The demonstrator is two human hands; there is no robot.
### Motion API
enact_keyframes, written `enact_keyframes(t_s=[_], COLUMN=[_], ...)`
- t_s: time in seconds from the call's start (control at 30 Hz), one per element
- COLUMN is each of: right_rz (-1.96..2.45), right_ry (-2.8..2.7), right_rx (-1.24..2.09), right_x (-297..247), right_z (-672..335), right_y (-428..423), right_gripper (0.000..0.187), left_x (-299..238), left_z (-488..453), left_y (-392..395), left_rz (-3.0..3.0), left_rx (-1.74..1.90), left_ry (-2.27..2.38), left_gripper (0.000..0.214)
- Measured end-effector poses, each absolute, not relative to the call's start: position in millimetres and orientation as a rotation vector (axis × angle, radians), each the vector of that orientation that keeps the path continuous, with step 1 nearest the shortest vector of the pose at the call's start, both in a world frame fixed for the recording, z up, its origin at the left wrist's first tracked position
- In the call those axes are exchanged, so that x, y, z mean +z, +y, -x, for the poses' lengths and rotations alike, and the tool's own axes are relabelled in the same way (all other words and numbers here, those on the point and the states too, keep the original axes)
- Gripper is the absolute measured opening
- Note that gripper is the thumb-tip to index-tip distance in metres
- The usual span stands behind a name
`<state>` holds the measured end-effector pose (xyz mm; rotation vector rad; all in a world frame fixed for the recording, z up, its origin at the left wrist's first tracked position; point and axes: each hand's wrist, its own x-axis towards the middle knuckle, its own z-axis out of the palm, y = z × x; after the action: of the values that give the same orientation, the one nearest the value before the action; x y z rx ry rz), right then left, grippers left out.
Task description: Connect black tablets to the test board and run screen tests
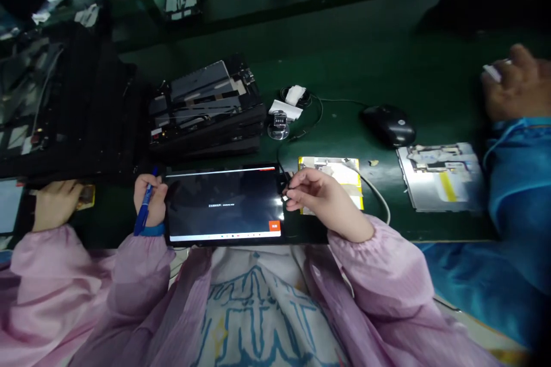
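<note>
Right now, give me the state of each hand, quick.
Left hand: closed around a blue pen, beside the tablet.
Right hand: fingers pinched on a small connector at the tablet's right edge.

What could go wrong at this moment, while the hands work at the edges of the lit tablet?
1. The right hand pinches a small connector at the tablet edge; a skewed pull may strain the port.
2. The left hand holds a blue pen right beside the screen; its tip might scratch the glass.
3. The white cable lies loose by the right wrist and could snag on the pink sleeve.
</note>
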<state>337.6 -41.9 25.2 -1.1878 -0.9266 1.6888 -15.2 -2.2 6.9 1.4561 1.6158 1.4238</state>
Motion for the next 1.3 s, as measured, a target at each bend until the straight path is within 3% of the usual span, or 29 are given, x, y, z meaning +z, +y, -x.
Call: enact_keyframes(t_s=[0.57,1.03,1.3], right_rz=[1.154,1.318,1.42], right_ry=[-0.711,-0.799,-0.97], right_rx=[1.735,1.66,1.535], right_x=[-10.9,-4.8,-2.9], right_z=[-334.3,-327.6,-324.4], right_y=[-55.0,-55.6,-61.8], right_gripper=[0.043,0.049,0.048], left_x=[11.4,2.3,2.0], left_z=[7.8,18.9,16.5], left_y=[4.2,2.0,-9.5], left_rz=[-1.564,-1.634,-1.5], left_rx=[1.45,1.439,1.386], left_ry=[1.68,1.347,1.397], left_gripper=[0.053,0.033,0.043])
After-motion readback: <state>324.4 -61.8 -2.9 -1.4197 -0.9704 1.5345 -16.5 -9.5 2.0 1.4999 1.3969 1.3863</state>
